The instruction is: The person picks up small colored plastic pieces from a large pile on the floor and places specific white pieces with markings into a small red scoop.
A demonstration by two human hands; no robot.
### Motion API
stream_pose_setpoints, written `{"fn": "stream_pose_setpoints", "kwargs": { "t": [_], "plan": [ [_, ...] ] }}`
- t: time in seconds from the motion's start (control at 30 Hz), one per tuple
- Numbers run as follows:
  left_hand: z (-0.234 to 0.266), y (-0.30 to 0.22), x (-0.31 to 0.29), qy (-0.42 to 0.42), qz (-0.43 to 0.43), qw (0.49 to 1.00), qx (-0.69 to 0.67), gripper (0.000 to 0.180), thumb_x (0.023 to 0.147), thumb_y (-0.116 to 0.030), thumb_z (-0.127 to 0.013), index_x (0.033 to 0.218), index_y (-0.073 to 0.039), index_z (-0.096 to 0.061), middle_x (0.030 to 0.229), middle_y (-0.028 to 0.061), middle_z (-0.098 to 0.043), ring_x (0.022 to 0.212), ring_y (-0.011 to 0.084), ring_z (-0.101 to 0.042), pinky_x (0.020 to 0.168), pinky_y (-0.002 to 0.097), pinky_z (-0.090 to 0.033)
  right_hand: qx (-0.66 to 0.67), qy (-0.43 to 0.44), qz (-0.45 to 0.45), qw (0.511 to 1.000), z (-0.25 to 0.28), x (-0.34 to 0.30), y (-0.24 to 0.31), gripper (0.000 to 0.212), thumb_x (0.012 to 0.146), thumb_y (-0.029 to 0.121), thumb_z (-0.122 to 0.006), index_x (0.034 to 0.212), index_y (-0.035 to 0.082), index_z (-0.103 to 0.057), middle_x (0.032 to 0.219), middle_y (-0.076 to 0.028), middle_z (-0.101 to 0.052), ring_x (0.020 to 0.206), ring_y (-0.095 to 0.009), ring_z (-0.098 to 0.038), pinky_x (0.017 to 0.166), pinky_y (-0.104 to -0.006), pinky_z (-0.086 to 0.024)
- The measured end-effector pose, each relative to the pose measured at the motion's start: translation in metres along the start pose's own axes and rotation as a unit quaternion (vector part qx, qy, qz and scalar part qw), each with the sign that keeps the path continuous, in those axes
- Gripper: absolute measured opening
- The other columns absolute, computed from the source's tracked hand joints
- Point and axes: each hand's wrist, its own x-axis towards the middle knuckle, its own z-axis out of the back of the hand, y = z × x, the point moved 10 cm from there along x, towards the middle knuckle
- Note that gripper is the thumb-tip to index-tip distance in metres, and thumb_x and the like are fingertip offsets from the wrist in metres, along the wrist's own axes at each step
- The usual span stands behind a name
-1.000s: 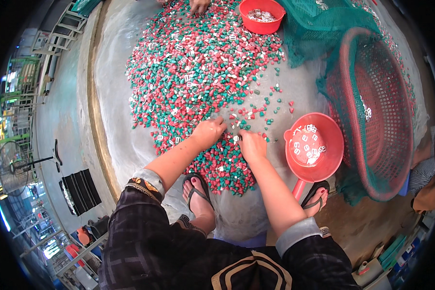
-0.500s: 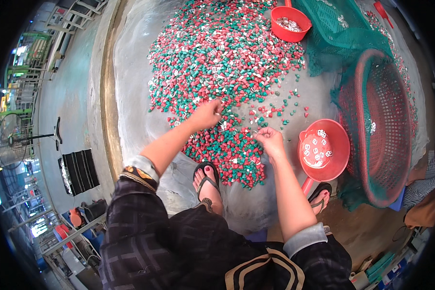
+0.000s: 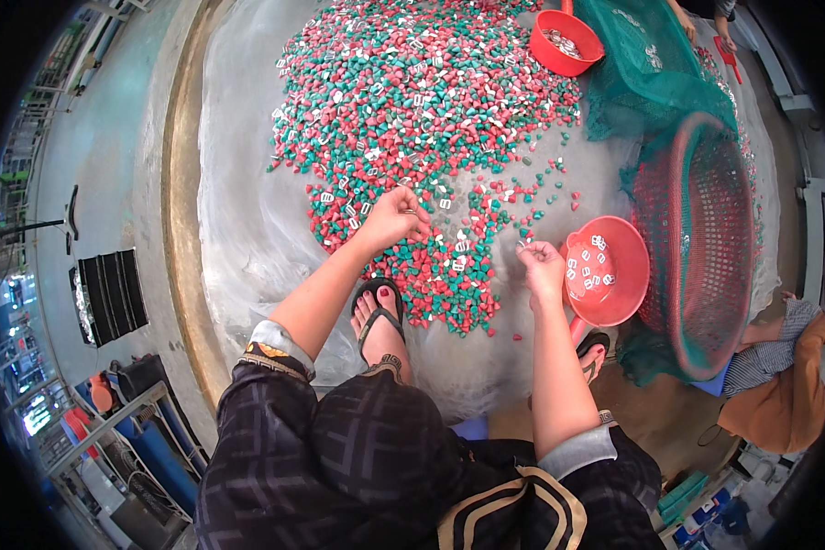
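A wide heap of small red and green cone-shaped stones (image 3: 385, 119) is spread on a grey plastic sheet (image 3: 238, 183), with silvery slotted buckles (image 3: 461, 246) scattered through it. My left hand (image 3: 396, 220) hovers over the near part of the heap, its fingers pinched together; whatever is between them is too small to make out. Farther right, my right hand (image 3: 543, 268) pinches a small silvery piece (image 3: 522, 245) at its fingertips. Just beside that hand stands a red long-handled scoop bowl (image 3: 628, 298) with several buckles lying in it.
A second red scoop (image 3: 568, 62) holding buckles sits at the far right. Near it are a green net (image 3: 651, 82) and a large tilted red basket (image 3: 697, 247). Another person's hand (image 3: 726, 43) shows at top right by a red tool. My sandalled foot (image 3: 380, 325) borders the heap.
My right hand has moved right, away from the stones and toward the scoop bowl. My left hand stays over the heap. Another person's hands have appeared at top right, and the view has shifted.
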Motion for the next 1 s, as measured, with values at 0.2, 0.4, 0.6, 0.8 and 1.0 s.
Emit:
{"fn": "stream_pose_setpoints", "kwargs": {
  "t": [0.2, 0.4, 0.6, 0.8, 1.0],
  "plan": [
    [-0.048, 0.009, 0.005, 0.018, -0.173, 0.932, 0.317, 0.019, 0.070, -0.001, -0.063, 0.085, -0.005, -0.052, 0.078, 0.0061, -0.057, 0.069, 0.0166, -0.057, 0.062, 0.0293, -0.049, -0.059, 0.056, 0.025, 0.996, -0.024, -0.007, -0.013, 0.014, 0.073, 0.010, -0.068, 0.079, 0.008, -0.055, 0.055, 0.008, -0.045, 0.039, 0.000, -0.030, 0.035, -0.0188, -0.018],
    [-0.064, 0.005, 0.011, -0.036, -0.232, 0.804, 0.546, 0.018, 0.068, -0.012, -0.067, 0.085, -0.008, -0.061, 0.082, 0.0090, -0.059, 0.076, 0.0286, -0.059, 0.067, 0.0382, -0.049, 0.014, 0.123, -0.134, 0.983, -0.054, -0.036, -0.019, 0.013, 0.077, 0.011, -0.066, 0.083, 0.007, -0.056, 0.053, 0.010, -0.040, 0.037, 0.000, -0.024, 0.034, -0.0186, -0.015],
    [-0.046, 0.025, 0.012, 0.059, 0.047, 0.983, 0.170, 0.010, 0.078, -0.011, -0.064, 0.082, -0.003, -0.059, 0.087, 0.0064, -0.063, 0.069, 0.0164, -0.063, 0.060, 0.0299, -0.050, 0.104, 0.169, -0.186, 0.962, -0.064, -0.041, -0.033, 0.012, 0.080, 0.013, -0.064, 0.088, 0.005, -0.059, 0.053, 0.009, -0.040, 0.039, 0.000, -0.028, 0.035, -0.0185, -0.017],
    [-0.069, 0.045, -0.004, 0.148, 0.126, 0.972, -0.129, 0.019, 0.088, -0.016, -0.051, 0.096, 0.000, -0.057, 0.092, 0.0109, -0.061, 0.078, 0.0214, -0.063, 0.067, 0.0324, -0.052, 0.095, 0.198, -0.185, 0.958, -0.081, -0.046, -0.029, 0.015, 0.082, 0.016, -0.062, 0.090, 0.004, -0.060, 0.051, 0.010, -0.037, 0.038, -0.001, -0.026, 0.034, -0.0191, -0.016],
    [-0.070, 0.043, -0.008, 0.153, 0.175, 0.951, -0.205, 0.041, 0.093, -0.032, -0.040, 0.100, 0.006, -0.055, 0.097, 0.0136, -0.060, 0.081, 0.0257, -0.062, 0.074, 0.0355, -0.052, 0.051, 0.170, -0.165, 0.970, -0.082, -0.048, -0.020, 0.016, 0.083, 0.020, -0.062, 0.090, 0.006, -0.059, 0.051, 0.011, -0.035, 0.038, 0.001, -0.025, 0.034, -0.0186, -0.015]
  ]
}}
